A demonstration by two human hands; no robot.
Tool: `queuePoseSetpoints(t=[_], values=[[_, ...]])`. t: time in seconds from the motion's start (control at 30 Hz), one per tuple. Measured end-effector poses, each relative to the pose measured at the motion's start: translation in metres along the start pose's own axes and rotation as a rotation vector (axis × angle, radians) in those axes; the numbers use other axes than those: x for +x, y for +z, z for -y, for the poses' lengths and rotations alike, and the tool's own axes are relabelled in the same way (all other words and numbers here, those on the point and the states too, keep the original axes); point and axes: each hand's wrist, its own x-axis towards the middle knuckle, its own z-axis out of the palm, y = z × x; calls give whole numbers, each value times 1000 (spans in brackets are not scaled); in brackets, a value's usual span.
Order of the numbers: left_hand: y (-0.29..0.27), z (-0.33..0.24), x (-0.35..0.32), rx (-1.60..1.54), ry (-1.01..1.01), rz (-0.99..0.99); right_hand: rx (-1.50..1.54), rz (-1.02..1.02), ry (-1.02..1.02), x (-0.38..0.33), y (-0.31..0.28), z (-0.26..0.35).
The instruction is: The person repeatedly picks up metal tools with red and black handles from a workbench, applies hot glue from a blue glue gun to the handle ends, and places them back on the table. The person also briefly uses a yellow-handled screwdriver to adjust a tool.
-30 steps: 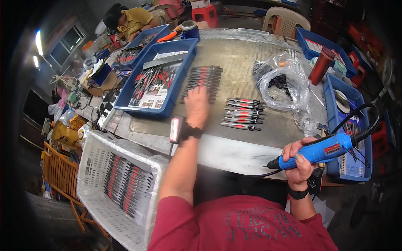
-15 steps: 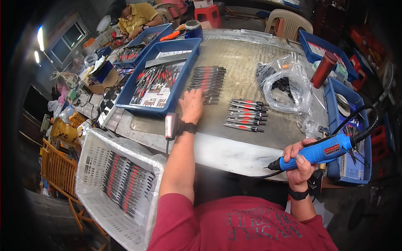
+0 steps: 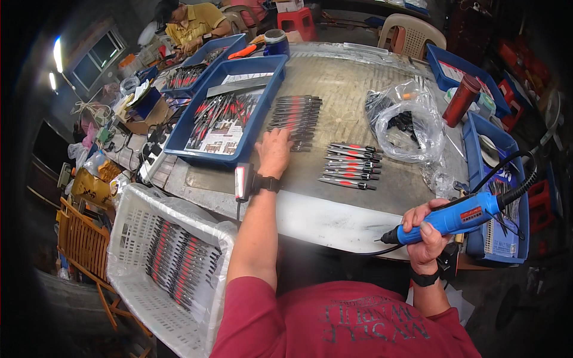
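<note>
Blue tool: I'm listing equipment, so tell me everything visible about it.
The tool has a plastic-looking blue barrel with a red label, a black nose ending in a thin tip, and a thick black cord at the back. The right hand grips its front part by the table's near edge. It slants, nose pointing left, cord end higher in the picture. Whether it runs cannot be told.

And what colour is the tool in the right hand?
The tool is mostly blue, in the head view.

Workshop, worktable, blue parts tray, corded power tool, apparently a dim window
</note>
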Motion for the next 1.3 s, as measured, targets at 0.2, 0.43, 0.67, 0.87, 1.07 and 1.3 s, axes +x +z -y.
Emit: queuePoseSetpoints(t=[0.2, 0.43, 0.67, 0.87, 1.07, 1.3], values=[[-1, 0, 0, 22, 19, -3, -8, -7, 9, 0, 1, 1], [1, 2, 2, 30, 30, 9, -25, -4, 9, 0, 0, -1], [3, 3, 2, 112, 93, -33, -2, 4, 21, 0, -1, -1], [9, 2, -1, 265, 155, -127, -2, -7, 23, -1, -1, -2], [3, -3, -2, 266, 169, -267, -5, -23, 18, -1, 0, -2], [-24, -35, -8, -27, 272, -422, -42, -11, 4, 0, 1, -3]])
